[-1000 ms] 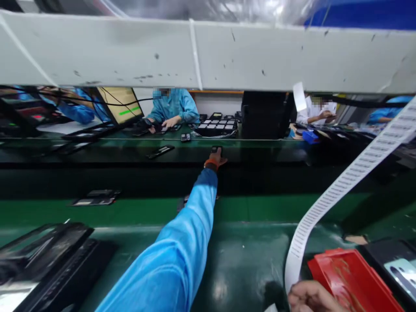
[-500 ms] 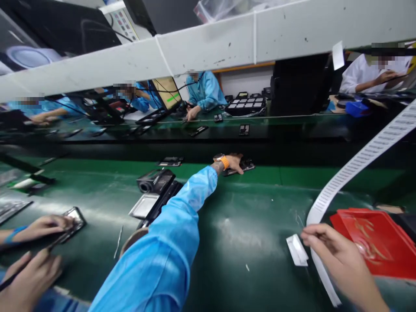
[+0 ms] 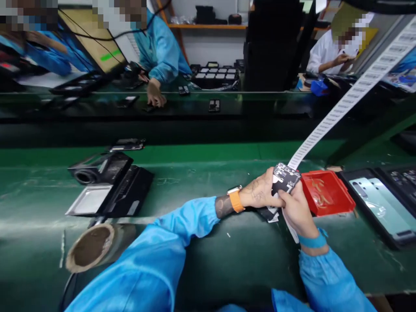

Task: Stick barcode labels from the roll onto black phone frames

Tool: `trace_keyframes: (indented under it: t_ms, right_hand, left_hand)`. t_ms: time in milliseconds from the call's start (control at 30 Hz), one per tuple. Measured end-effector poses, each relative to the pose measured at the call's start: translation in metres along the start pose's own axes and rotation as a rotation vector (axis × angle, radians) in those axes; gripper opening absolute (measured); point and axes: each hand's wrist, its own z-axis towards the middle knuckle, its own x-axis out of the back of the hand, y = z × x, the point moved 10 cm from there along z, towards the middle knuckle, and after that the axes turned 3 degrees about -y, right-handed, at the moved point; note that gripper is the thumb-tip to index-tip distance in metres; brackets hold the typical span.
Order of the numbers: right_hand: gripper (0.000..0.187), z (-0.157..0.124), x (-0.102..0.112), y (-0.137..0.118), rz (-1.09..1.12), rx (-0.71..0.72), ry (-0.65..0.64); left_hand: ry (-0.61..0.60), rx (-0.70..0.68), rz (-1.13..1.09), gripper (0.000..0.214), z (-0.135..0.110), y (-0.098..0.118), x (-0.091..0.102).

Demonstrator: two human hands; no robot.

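Both hands grip an opened phone (image 3: 286, 177) with its circuit board showing, held tilted over the right part of the green bench. My left hand (image 3: 260, 190), wearing an orange watch band, has its fingers around the phone's left side. On the lower right, my right hand (image 3: 297, 210) holds it with the thumb on the board side; a blue strap circles that wrist. A long paper strip of printed labels (image 3: 338, 110) runs down from the upper right and passes behind the phone and right hand. Underneath the hands a dark flat piece is partly hidden.
A red tray (image 3: 349, 203) lies just right of the hands, then a black tray holding pale green phone panels (image 3: 383, 208). On the left are a black device (image 3: 94, 169) and a round tube (image 3: 108, 255). Another opened phone (image 3: 128, 144) lies behind. Co-workers sit across the bench.
My left hand has picked up the phone from the bench's far side and brought it right and nearer. My right hand has closed on it too. The view has turned right.
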Motion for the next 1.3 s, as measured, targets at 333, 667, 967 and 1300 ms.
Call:
trace_keyframes:
  t_ms: [333,667,967,1300]
  right_hand:
    - [0.044,0.002,0.008,-0.002,-0.004,-0.16,0.009]
    - [0.029,-0.013,0.004,-0.063,-0.443,0.318,0.038]
    - [0.016,-0.016,-0.019,-0.07,-0.734,0.51,-0.042]
    - [0.008,-0.007,-0.025,-0.07,-0.719,0.422,-0.189]
  left_hand:
    - [-0.051,0.067,-0.501,0.048,-0.003,-0.021,0.001]
    - [0.292,0.244,-1.045,0.038,-0.001,-0.05,0.009]
    - [0.291,0.257,-1.015,0.044,-0.005,-0.039,0.009]
    - [0.123,0.465,-0.936,0.063,-0.018,-0.02,0.004]
